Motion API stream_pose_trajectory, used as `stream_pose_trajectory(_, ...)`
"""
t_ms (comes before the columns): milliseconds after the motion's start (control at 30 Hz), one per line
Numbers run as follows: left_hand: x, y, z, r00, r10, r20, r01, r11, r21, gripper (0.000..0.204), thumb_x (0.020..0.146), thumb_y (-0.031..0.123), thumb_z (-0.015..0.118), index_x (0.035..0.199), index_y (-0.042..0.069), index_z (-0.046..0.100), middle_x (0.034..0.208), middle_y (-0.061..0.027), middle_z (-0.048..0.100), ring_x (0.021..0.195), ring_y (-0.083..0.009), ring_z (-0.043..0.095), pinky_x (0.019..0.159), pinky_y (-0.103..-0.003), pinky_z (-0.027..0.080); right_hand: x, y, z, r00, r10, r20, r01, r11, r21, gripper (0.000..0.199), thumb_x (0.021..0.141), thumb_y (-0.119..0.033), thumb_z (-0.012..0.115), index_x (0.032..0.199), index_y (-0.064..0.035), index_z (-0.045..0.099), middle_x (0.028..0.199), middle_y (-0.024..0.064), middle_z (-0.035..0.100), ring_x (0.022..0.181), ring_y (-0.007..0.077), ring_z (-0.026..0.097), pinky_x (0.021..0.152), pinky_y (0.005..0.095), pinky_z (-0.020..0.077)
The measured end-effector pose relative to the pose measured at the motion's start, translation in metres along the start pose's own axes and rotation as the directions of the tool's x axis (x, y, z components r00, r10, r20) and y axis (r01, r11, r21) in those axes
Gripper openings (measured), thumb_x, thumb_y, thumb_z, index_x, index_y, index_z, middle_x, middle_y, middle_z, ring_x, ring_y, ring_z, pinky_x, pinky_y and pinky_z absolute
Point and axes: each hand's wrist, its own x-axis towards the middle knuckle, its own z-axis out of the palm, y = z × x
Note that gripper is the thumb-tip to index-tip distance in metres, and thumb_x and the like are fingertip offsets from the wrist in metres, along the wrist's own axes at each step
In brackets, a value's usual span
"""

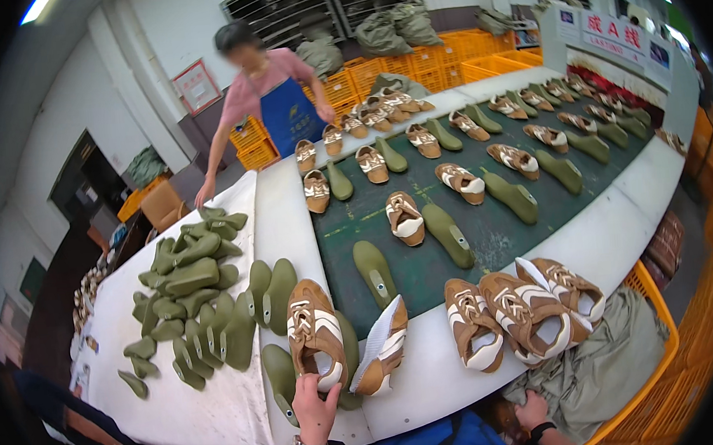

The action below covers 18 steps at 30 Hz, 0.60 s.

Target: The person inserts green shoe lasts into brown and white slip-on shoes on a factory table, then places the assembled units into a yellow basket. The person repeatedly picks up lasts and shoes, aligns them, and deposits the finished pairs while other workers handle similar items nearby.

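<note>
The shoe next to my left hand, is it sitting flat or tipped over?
Tipped: the brown-and-white shoe lies on its side, white sole showing.

White walls [169,25] close the room, with a louvred window [320,2] at top centre and ceiling strip lights [34,8] in the upper left. Orange plastic crates [436,58] stack below the window. A dark doorway [81,188] opens at the left.

L hand [316,407] grips brown shoe [315,333] heel.
</note>
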Motion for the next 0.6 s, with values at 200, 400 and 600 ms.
stream_pose_trajectory(200,0.05,0.009,-0.027,0.997,-0.041,0.069,0.047,0.996,-0.079,0.037,0.069,0.011,0.081,0.095,0.001,0.057,0.081,-0.0098,0.056,0.063,-0.0213,0.057,0.056,-0.031,0.047,0.0,-0.001,-0.002,1.0,-0.013,-0.01,0.013,0.999,0.029,0.044,0.065,-0.025,0.073,0.101,-0.0023,0.062,0.089,0.0218,0.065,0.085,0.0391,0.063,0.079,0.0466,0.0499)
stream_pose_trajectory(400,0.197,-0.016,0.001,0.914,0.055,0.402,-0.073,0.997,0.03,0.043,0.074,0.023,0.077,0.106,-0.001,0.061,0.081,-0.0158,0.065,0.073,-0.0245,0.065,0.067,-0.034,0.052,-0.001,0.0,0.0,0.999,-0.033,-0.042,0.034,0.999,0.029,0.045,0.064,-0.025,0.074,0.101,-0.002,0.062,0.087,0.0209,0.065,0.084,0.0396,0.062,0.079,0.0473,0.0493)
stream_pose_trajectory(600,0.282,-0.078,0.144,0.926,-0.083,0.368,0.003,0.977,0.212,0.047,0.071,0.031,0.076,0.106,0.002,0.062,0.098,-0.0218,0.066,0.095,-0.0365,0.063,0.084,-0.043,0.051,-0.001,-0.001,-0.01,0.992,0.027,0.123,-0.033,0.998,0.045,0.049,0.073,-0.031,0.069,0.112,-0.0031,0.061,0.095,0.026,0.064,0.089,0.0437,0.06,0.081,0.0519,0.0478)
